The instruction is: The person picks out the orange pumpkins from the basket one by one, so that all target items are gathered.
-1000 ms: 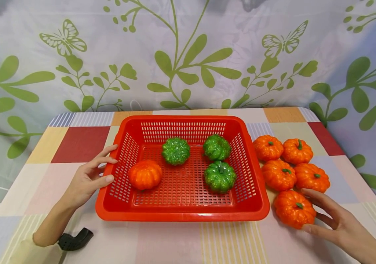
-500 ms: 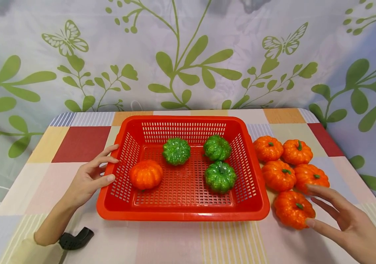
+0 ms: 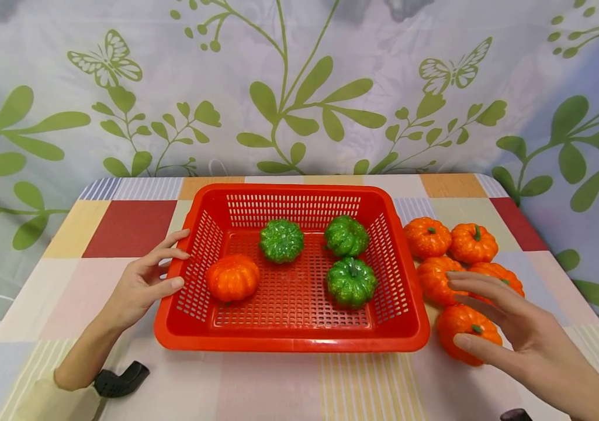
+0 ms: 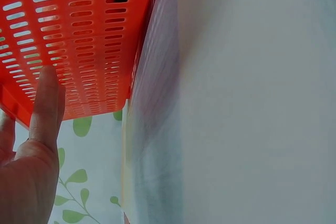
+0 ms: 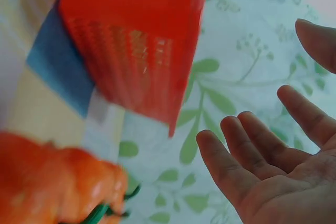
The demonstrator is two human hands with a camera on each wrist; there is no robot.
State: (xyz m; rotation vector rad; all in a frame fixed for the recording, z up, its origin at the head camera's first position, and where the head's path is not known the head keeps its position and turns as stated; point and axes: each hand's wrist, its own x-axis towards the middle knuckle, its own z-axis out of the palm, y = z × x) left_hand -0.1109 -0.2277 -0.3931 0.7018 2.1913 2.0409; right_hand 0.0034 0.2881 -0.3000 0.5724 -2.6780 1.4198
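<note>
A red perforated plastic basket stands on the table. In the head view it holds three green pumpkins, one of them a pumpkin at the front right, and one orange pumpkin at the left. My left hand rests on the basket's left rim, its fingers fairly straight; the left wrist view shows fingers along the outer wall. To the right of the basket lie several orange pumpkins. My right hand hovers over the nearest pumpkin and partly hides others. Its fingers are spread, holding nothing in the right wrist view.
A patchwork-patterned cloth covers the table. Behind it hangs a pale curtain with green leaves and butterflies. A black curved piece sits by my left wrist, and a dark rounded thing shows at the bottom edge.
My right hand has come off the side of the nearest orange pumpkin and moved up and left over the pile. My left hand and the basket stay put.
</note>
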